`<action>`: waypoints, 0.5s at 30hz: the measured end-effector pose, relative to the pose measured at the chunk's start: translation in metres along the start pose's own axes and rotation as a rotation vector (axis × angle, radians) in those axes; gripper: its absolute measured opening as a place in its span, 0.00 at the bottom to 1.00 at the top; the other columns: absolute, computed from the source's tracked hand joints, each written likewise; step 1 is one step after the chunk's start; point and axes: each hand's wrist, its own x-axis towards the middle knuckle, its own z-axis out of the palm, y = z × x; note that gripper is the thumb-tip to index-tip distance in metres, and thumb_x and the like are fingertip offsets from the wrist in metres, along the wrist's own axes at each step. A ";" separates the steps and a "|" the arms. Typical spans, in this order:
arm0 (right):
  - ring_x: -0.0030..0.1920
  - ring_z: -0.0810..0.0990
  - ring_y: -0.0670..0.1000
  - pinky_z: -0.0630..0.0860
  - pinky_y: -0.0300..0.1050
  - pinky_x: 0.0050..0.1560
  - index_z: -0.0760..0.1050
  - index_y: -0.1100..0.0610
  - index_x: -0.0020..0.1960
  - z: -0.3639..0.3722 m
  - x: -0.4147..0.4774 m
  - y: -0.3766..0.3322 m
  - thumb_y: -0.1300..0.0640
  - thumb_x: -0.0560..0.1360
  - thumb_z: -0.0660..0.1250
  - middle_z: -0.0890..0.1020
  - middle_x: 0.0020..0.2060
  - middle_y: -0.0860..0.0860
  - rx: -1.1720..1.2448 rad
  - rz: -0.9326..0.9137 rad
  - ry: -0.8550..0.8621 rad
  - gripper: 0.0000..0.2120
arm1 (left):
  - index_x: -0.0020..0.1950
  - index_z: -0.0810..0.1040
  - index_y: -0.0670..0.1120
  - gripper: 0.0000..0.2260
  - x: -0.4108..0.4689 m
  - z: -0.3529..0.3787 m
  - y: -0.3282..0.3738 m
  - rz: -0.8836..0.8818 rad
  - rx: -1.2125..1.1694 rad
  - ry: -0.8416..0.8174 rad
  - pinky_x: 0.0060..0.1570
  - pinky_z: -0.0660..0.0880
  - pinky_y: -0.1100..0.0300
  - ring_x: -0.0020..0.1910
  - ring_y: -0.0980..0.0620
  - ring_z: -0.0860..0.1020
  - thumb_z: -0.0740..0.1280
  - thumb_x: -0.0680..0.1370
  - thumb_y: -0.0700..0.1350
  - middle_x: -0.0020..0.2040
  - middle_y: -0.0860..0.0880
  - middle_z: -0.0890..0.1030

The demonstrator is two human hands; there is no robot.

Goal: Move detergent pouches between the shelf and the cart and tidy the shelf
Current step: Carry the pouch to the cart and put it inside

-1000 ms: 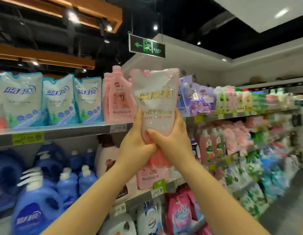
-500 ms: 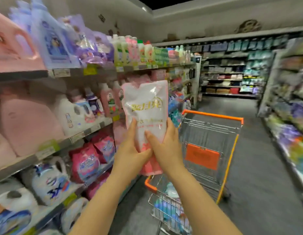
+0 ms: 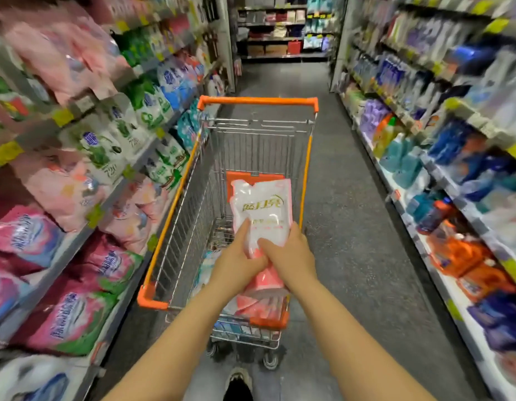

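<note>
- The left hand (image 3: 238, 261) and right hand (image 3: 291, 256) grip a pink-and-white detergent pouch (image 3: 261, 209), fingers (image 3: 244, 228) curled round its lower half, upright over the cart (image 3: 258, 101).
- The hands hide the pouch's middle.
- What lies in the cart and on the shelves (image 3: 77, 235) is blurred.

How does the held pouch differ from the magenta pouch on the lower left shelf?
The held pouch is white-topped with gold lettering; the magenta pouch has blue lettering and a green base. The left hand and right hand grip the held pouch over the cart; the magenta pouch rests on its shelf. Both are soft pouches.
</note>
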 end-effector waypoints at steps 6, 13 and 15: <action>0.62 0.74 0.60 0.72 0.53 0.60 0.63 0.59 0.69 0.088 0.099 0.051 0.46 0.65 0.67 0.72 0.64 0.58 -0.022 0.319 -0.079 0.36 | 0.77 0.48 0.56 0.38 0.114 0.025 -0.084 -0.230 0.141 -0.292 0.58 0.72 0.58 0.60 0.44 0.76 0.62 0.70 0.56 0.65 0.44 0.75; 0.59 0.77 0.57 0.73 0.44 0.56 0.62 0.53 0.72 0.160 0.146 0.114 0.55 0.70 0.68 0.75 0.62 0.57 0.016 0.597 -0.145 0.32 | 0.77 0.49 0.55 0.31 0.178 0.061 -0.173 -0.423 0.295 -0.558 0.62 0.70 0.53 0.63 0.41 0.73 0.59 0.77 0.55 0.67 0.40 0.73; 0.60 0.75 0.58 0.71 0.43 0.55 0.61 0.52 0.73 0.171 0.154 0.124 0.56 0.72 0.67 0.73 0.64 0.59 -0.012 0.637 -0.149 0.32 | 0.77 0.50 0.55 0.37 0.185 0.066 -0.185 -0.444 0.261 -0.595 0.64 0.68 0.54 0.67 0.43 0.71 0.58 0.70 0.60 0.70 0.42 0.69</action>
